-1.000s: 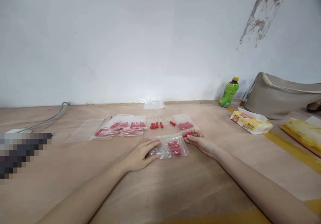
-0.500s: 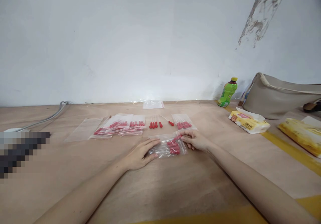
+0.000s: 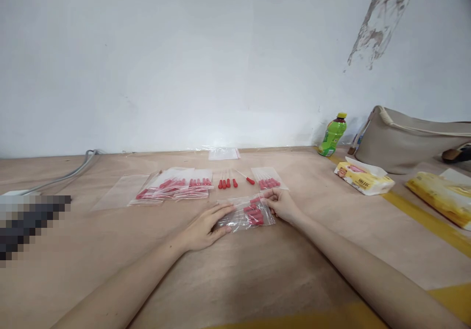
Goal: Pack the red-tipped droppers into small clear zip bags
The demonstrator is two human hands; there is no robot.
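Note:
A clear plastic zip bag [image 3: 238, 220] lies on the table with several droppers in it, their red bulbs [image 3: 253, 216] toward its right end. My left hand [image 3: 206, 227] rests over the bag's left end, fingers stretched out and thumb apart. At the bag's upper right corner, my right hand [image 3: 281, 205] pinches a dropper by its red bulb [image 3: 254, 200]; its fingertips partly hide the bulb. Just beyond, several loose droppers [image 3: 228, 183] lie side by side, and one more dropper [image 3: 250, 180] lies slanted. A filled bag [image 3: 268, 174] lies behind my right hand.
To the left is a pile of filled bags [image 3: 176, 184] beside a flat bag [image 3: 119, 191]. Another bag [image 3: 223, 154] lies near the wall. On the right stand a green bottle [image 3: 333, 135], tissue packs [image 3: 364, 177] and a grey handbag [image 3: 397, 142]. A cable [image 3: 66, 178] runs at far left.
My right hand has shifted slightly left and up, and the bulb at its fingertips has moved left over the bag. My left hand has stayed in place.

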